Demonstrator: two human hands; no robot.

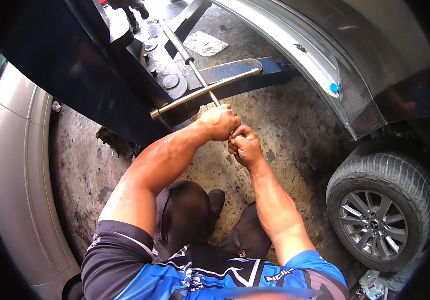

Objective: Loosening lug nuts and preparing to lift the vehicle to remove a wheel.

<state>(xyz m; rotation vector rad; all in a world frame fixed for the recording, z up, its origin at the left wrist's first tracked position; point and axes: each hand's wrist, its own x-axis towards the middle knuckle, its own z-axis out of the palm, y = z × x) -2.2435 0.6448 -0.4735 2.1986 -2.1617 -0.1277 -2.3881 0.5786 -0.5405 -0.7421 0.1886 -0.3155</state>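
Note:
My left hand (pixel 220 123) is closed around the near end of a long metal rod (pixel 206 85). The rod slopes away to the upper left, with a dark collar (pixel 189 60) partway along and a thicker silvery section beyond it. Pressed against the left one, my right hand (pixel 245 146) forms a fist in line with the rod; the rod's end is hidden inside my fingers. A brass-coloured metal bar (pixel 187 103) crosses the rod just past my left hand. Whether the two are joined, I cannot tell.
A dark lift post (pixel 90 75) rises at the left, and a lift arm with a blue pad (pixel 235 70) lies ahead. At the right are a dark vehicle's body (pixel 360 55) and wheel (pixel 375 215). A light-coloured car (pixel 20 165) stands far left. Flat white litter (pixel 205 43) lies ahead.

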